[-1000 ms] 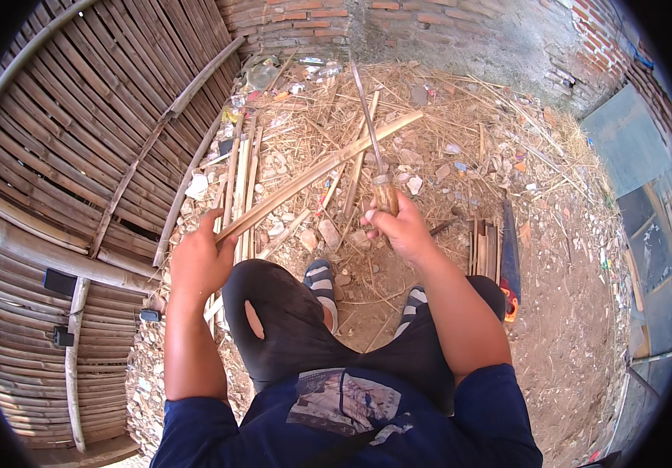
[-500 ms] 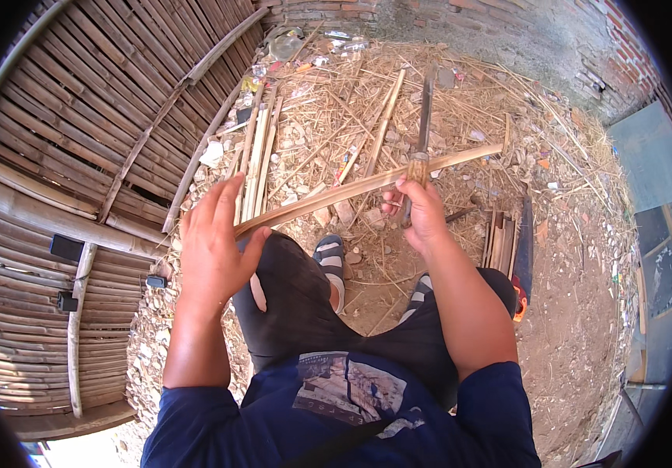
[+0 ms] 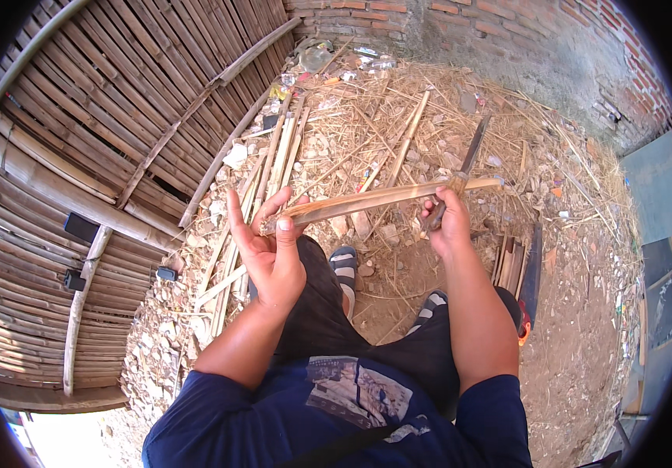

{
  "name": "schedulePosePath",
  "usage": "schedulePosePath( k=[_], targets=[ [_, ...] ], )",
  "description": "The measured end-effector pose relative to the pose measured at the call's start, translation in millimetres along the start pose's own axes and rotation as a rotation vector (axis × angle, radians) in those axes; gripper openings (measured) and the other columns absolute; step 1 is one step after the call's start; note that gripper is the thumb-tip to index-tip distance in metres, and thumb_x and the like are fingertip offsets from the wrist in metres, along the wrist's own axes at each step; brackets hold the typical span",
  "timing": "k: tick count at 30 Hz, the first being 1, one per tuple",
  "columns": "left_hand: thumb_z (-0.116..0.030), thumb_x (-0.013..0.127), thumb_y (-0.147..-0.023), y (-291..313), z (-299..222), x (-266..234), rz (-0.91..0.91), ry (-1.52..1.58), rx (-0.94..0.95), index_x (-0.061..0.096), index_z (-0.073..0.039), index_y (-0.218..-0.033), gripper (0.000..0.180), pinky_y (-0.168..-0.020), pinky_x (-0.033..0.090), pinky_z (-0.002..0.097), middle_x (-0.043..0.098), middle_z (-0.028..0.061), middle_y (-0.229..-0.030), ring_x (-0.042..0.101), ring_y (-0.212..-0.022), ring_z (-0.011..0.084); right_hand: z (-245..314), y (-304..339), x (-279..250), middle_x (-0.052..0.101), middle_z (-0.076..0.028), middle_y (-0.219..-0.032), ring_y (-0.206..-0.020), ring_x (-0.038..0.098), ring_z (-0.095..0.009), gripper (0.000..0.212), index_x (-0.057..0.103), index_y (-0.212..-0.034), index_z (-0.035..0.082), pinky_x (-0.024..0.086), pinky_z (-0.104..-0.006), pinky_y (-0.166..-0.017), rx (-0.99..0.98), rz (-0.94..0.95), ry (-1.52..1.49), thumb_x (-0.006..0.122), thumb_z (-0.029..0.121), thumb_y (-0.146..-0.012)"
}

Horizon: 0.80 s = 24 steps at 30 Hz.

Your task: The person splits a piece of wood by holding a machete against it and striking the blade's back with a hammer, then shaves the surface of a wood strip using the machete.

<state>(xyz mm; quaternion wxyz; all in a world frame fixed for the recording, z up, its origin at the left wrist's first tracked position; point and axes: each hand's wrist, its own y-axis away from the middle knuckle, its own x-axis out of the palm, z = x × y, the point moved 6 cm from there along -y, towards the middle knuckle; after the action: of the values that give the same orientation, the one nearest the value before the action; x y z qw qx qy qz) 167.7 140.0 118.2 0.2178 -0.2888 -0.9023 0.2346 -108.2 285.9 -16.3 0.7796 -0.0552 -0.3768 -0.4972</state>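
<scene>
A long split bamboo strip (image 3: pixel 375 200) slants up to the right across my front. Its near end lies between the thumb and fingers of my left hand (image 3: pixel 269 253), whose palm is turned up and outer fingers are stretched apart. My right hand (image 3: pixel 449 222) is wrapped round the handle of a long knife (image 3: pixel 474 148), its dark blade pointing away and to the right. The strip crosses at the knife's handle, just above my right fist; whether those fingers also grip the strip is hidden.
Bamboo strips (image 3: pixel 281 152) lie on the rubble-strewn ground ahead. Beside my right knee are short split pieces (image 3: pixel 510 261) and a dark saw-like blade (image 3: pixel 532 265). A slatted bamboo wall (image 3: pixel 109 101) stands left, a brick wall (image 3: pixel 507 39) at the back.
My left hand has turned palm up and moved right, with the strip's end between thumb and fingers. The knife has tilted right, and my right hand has shifted slightly right and down.
</scene>
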Motion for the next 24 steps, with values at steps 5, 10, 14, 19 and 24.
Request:
schedulePosePath(
  k=[5, 10, 14, 19, 24],
  targets=[
    [-0.009, 0.054, -0.106, -36.0, -14.1, 9.2, -0.029, -0.065, 0.017, 0.02, -0.003, -0.158, 0.063, -0.099, 0.058, 0.0429, 0.063, 0.0225, -0.132, 0.065, -0.121, 0.0326, 7.7, 8.9, 19.7, 0.061, -0.006, -0.096, -0.076, 0.062, -0.015, 0.02, 0.056, -0.109, 0.007, 0.053, -0.0311, -0.059, 0.131, 0.02, 0.094, 0.066, 0.017, -0.095],
    [-0.008, 0.055, -0.106, -79.6, -10.6, 29.0, 0.074, -0.089, 0.012, 0.045, 0.002, -0.141, 0.038, -0.096, 0.056, 0.0346, 0.067, 0.0188, -0.128, 0.067, -0.114, 0.0219, 23.7, 14.5, -6.8, 0.061, -0.005, -0.086, -0.063, 0.061, -0.014, 0.025, 0.056, -0.109, 0.005, 0.05, -0.0286, -0.052, 0.065, -0.014, 0.775, 0.069, 0.02, -0.094],
    [-0.019, 0.047, -0.11, -91.9, 15.3, 38.0, 0.202, -0.174, -0.01, 0.052, 0.001, -0.136, 0.033, -0.103, 0.054, 0.0418, 0.063, 0.018, -0.136, 0.064, -0.124, 0.0289, 36.2, 26.8, -5.9, 0.063, -0.005, -0.076, -0.057, 0.06, -0.012, 0.049, 0.057, -0.127, -0.001, 0.047, -0.0283, -0.052, -0.122, 0.136, 1.049, 0.076, 0.026, -0.091],
    [-0.02, 0.051, -0.11, -93.1, 4.1, 42.8, 0.112, -0.36, 0.27, 0.061, 0.001, -0.133, 0.033, -0.092, 0.052, 0.0318, 0.061, 0.0064, -0.104, 0.064, -0.1, 0.0149, 55.7, 79.1, 32.7, 0.064, -0.003, -0.081, -0.064, 0.06, -0.01, 0.046, 0.056, -0.132, -0.002, 0.048, -0.0281, -0.057, -0.264, 0.344, 0.762, 0.07, 0.024, -0.097],
    [-0.016, 0.068, -0.101, -95.3, 6.2, 45.8, 0.031, -0.068, 0.008, 0.064, -0.002, -0.117, 0.021, -0.074, 0.056, 0.0258, 0.065, 0.0034, -0.097, 0.064, -0.086, 0.0083, 71.4, 114.0, 50.7, 0.063, -0.001, -0.083, -0.069, 0.06, -0.009, 0.049, 0.052, -0.14, -0.001, 0.049, -0.0254, -0.062, -0.208, 0.423, 0.782, 0.066, 0.025, -0.101]
  ],
)
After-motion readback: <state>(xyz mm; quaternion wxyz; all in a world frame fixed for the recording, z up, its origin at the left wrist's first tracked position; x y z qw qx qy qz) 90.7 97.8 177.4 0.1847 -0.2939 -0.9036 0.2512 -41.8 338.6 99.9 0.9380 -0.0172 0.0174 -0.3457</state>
